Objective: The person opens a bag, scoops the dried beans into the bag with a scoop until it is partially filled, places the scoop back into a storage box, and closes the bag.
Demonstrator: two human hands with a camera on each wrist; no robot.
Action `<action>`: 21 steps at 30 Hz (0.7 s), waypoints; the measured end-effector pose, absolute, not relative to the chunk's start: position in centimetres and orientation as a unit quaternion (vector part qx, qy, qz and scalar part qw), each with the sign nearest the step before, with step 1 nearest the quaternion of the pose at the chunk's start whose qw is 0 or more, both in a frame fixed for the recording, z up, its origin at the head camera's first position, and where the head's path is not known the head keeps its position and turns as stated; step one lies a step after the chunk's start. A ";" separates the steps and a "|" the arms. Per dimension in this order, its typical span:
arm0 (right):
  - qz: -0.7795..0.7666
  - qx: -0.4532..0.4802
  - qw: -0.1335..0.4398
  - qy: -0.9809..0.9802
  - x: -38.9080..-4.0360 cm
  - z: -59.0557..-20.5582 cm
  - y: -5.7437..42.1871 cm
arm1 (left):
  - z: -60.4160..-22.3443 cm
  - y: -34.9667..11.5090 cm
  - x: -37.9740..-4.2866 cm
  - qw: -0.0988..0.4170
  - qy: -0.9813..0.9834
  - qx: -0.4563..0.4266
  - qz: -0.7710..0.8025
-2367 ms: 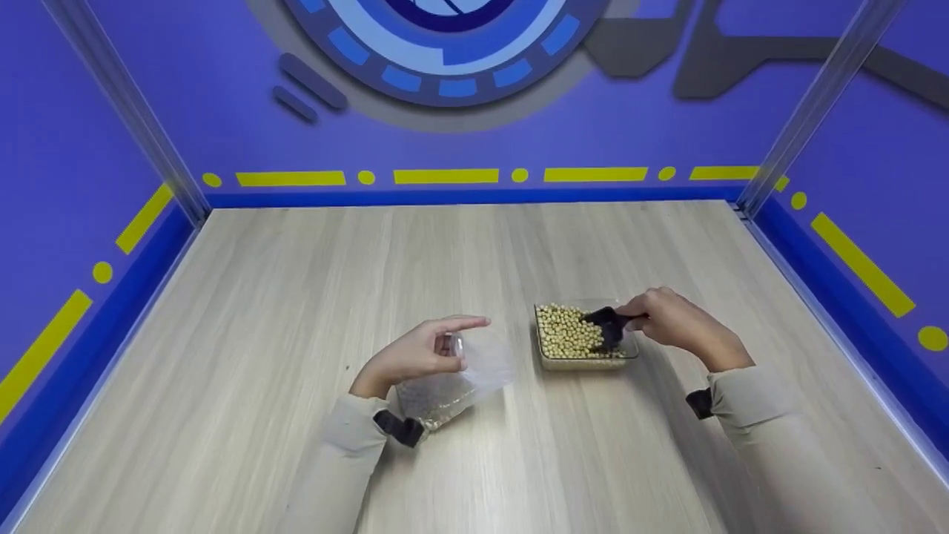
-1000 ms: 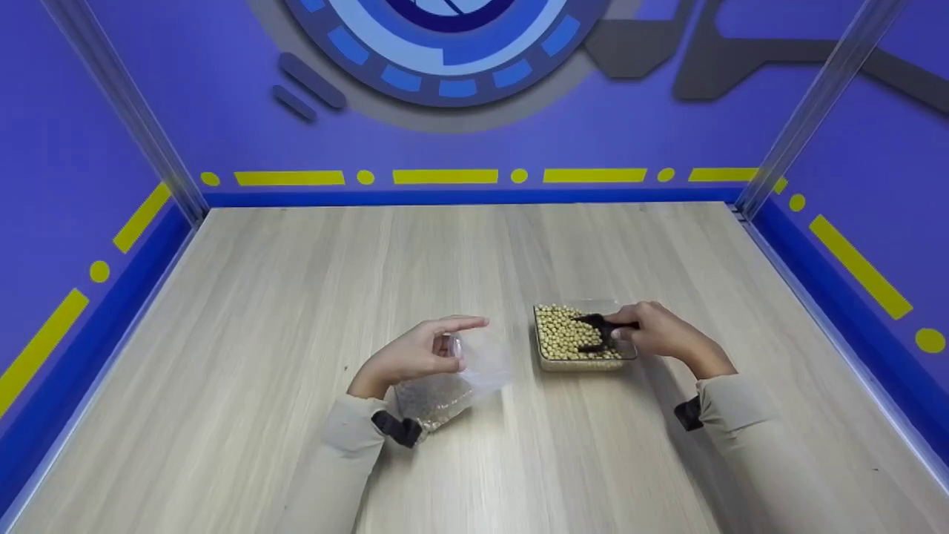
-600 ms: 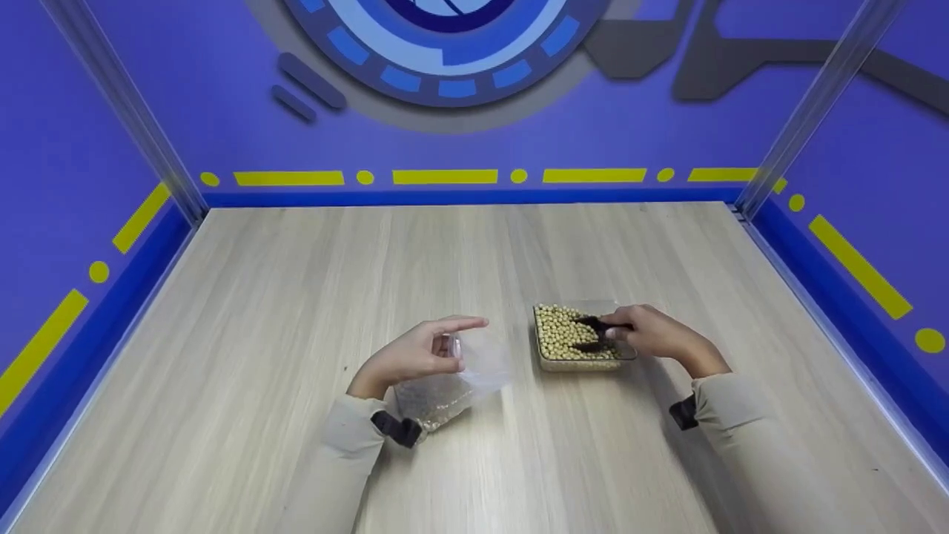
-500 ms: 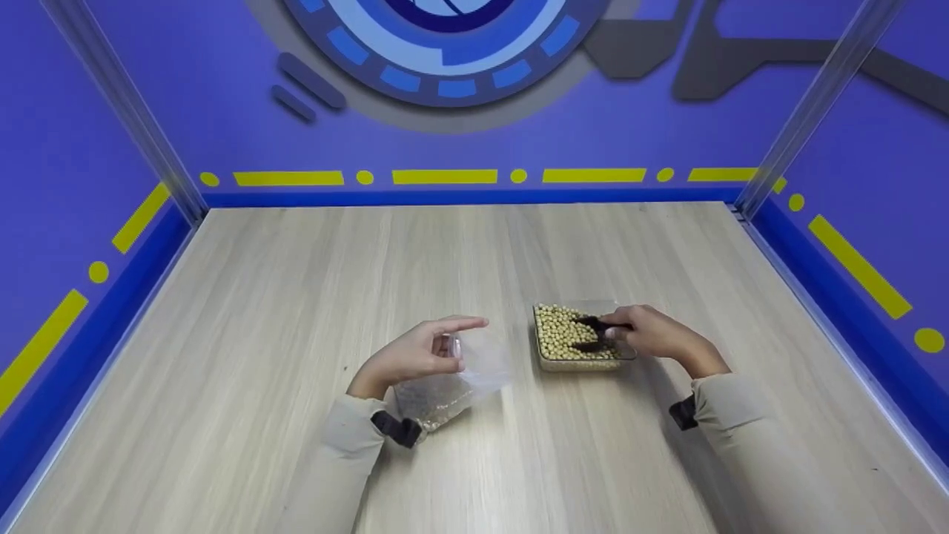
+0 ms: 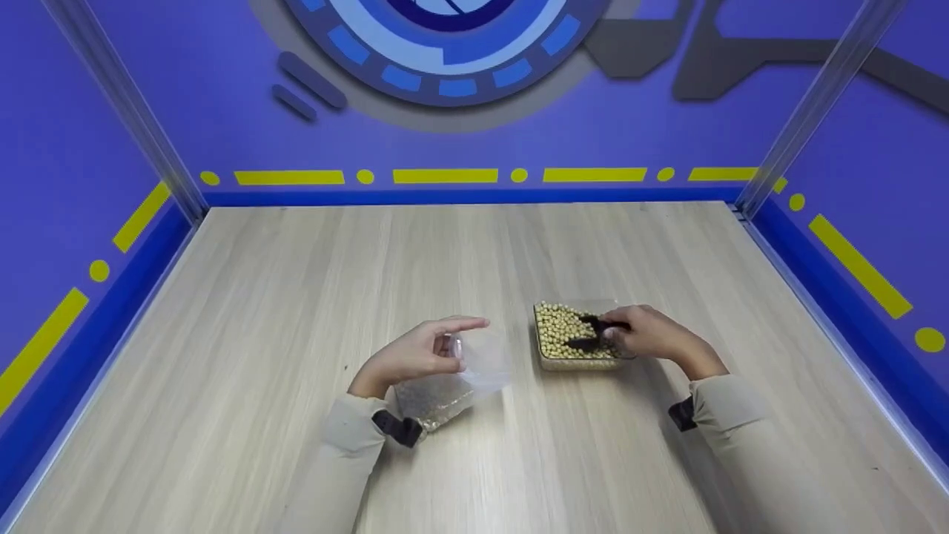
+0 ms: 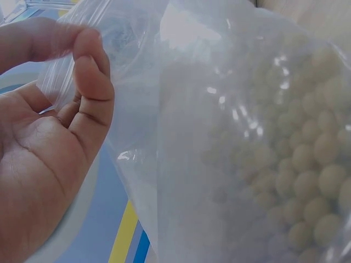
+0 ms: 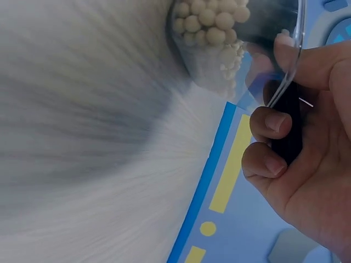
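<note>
My left hand (image 5: 411, 354) holds up the mouth of a clear zip-lock bag (image 5: 485, 363), with fingers and thumb curled at its edge. Round pale soybeans (image 6: 307, 181) fill the far end of the bag in the left wrist view. To the right, a clear rectangular container (image 5: 582, 365) holds more soybeans (image 5: 557, 326). My right hand (image 5: 660, 337) grips the handle of a black scoop (image 5: 584, 343) over the container's right side. The scoop's front is sunk among the beans, partly hidden. In the right wrist view, fingers curl round the black handle (image 7: 288, 131) by the container rim.
Both things rest on a light wood-grain table (image 5: 334, 282). Blue panels (image 5: 474, 156) with yellow marks stand along its back and both sides. Black camera straps (image 5: 398, 429) sit on both wrists.
My right hand has moved left and slightly down, pushing the scoop deeper into the soybeans, which now heap toward the container's left side. The left hand and bag stay in place.
</note>
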State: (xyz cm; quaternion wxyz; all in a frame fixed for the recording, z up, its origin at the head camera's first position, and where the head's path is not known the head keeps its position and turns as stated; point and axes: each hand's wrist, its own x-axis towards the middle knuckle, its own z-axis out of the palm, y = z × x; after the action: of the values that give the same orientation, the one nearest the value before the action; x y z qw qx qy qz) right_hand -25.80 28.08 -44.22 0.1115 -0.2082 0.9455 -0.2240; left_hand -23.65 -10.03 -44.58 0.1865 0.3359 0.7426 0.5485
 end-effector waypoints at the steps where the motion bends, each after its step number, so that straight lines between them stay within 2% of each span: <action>1: -0.219 -0.205 0.107 0.948 -25.7 -44.2 28.0 | -44.6 -10.0 -23.6 0.186 0.744 0.336 0.547; 13: -0.189 -0.231 0.022 0.954 -25.2 -45.2 28.0 | -44.5 -10.1 -23.6 0.181 0.755 0.336 0.534; 21: -0.221 -0.255 0.009 0.942 -25.3 -45.7 28.5 | -44.4 -10.1 -23.6 0.186 0.754 0.334 0.534</action>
State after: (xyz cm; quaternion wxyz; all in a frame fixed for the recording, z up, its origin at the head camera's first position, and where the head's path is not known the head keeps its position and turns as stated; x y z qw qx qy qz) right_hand -25.29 28.54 -45.72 0.0086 -0.2547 0.9415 -0.2206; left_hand -23.64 -10.06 -44.41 0.1856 0.3344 0.7538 0.5343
